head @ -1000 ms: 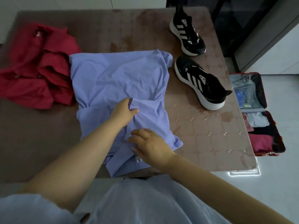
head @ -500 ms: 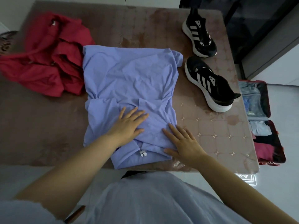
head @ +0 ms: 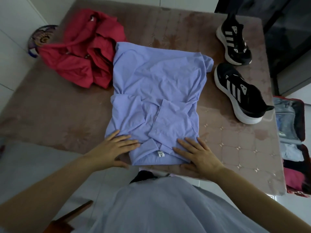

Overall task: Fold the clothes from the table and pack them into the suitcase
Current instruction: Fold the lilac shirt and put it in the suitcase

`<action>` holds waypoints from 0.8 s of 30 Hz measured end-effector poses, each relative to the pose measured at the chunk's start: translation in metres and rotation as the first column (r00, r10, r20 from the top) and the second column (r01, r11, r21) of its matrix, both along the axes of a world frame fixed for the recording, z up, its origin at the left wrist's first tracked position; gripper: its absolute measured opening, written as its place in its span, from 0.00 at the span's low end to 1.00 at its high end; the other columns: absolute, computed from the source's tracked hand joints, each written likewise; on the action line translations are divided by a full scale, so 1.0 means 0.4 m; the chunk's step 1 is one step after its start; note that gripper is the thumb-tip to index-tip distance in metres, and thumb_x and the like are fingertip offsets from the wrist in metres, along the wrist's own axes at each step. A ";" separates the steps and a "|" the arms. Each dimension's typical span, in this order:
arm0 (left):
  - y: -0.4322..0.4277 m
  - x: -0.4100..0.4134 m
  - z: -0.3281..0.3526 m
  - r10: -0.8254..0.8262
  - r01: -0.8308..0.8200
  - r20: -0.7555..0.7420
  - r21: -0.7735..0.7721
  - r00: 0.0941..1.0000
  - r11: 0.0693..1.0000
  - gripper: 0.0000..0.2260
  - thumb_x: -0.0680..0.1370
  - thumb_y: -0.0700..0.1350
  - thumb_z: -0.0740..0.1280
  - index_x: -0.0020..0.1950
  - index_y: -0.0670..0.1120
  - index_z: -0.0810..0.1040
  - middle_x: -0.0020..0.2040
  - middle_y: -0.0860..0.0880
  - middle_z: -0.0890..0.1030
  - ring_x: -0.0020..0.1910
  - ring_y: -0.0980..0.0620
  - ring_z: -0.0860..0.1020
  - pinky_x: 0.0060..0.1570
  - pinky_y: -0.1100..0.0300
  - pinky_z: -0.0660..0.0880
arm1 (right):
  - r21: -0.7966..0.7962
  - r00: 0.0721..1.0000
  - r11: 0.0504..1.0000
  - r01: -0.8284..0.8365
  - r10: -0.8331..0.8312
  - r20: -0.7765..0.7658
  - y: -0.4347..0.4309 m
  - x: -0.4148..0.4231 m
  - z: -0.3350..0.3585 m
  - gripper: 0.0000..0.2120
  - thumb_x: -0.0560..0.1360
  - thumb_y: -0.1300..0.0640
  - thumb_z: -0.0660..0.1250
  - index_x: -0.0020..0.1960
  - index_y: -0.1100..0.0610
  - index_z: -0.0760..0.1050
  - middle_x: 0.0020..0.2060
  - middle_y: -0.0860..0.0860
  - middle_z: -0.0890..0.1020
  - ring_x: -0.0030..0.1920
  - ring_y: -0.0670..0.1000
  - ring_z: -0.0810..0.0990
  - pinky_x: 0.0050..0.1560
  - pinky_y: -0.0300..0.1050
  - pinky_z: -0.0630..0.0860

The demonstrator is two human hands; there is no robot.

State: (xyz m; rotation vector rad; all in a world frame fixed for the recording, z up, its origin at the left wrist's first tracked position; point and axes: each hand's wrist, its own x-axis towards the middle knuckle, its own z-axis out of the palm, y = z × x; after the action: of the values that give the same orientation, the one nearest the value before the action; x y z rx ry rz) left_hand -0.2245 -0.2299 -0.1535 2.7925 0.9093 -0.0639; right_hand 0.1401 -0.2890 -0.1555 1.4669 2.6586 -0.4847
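Lying flat at the table's [head: 244, 148] centre, the lavender shirt [head: 156, 91] has both sleeves folded inward across its body, its collar end and white label nearest the person. The left hand [head: 111, 151] rests at the shirt's 7 o'clock corner, fingers spread and flat, grasping nothing. The right hand [head: 200, 156] lies at the 5 o'clock corner, likewise splayed and pressing on the cloth. A crumpled red garment [head: 80, 58] sits at 10 o'clock, touching the shirt's edge. Two black sneakers [head: 240, 91] stand at 2 o'clock. The open suitcase [head: 303, 118], at 3 o'clock on the floor, holds folded clothes.
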 end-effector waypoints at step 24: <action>0.061 0.095 0.169 0.357 -0.184 -0.053 -0.921 0.933 0.343 0.12 0.75 0.42 0.70 0.39 0.60 0.81 0.35 0.60 0.80 0.35 0.63 0.75 0.40 0.68 0.71 | -0.682 0.980 0.730 0.045 -0.164 -0.111 0.110 0.016 0.266 0.06 0.74 0.61 0.66 0.47 0.55 0.81 0.32 0.49 0.78 0.30 0.41 0.74 0.36 0.33 0.73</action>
State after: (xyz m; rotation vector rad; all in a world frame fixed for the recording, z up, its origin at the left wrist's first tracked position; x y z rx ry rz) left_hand -0.1864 -0.2056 -0.0857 1.5261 0.8887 -0.2178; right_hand 0.1464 -0.2450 -0.0492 1.3569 2.0962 -1.4598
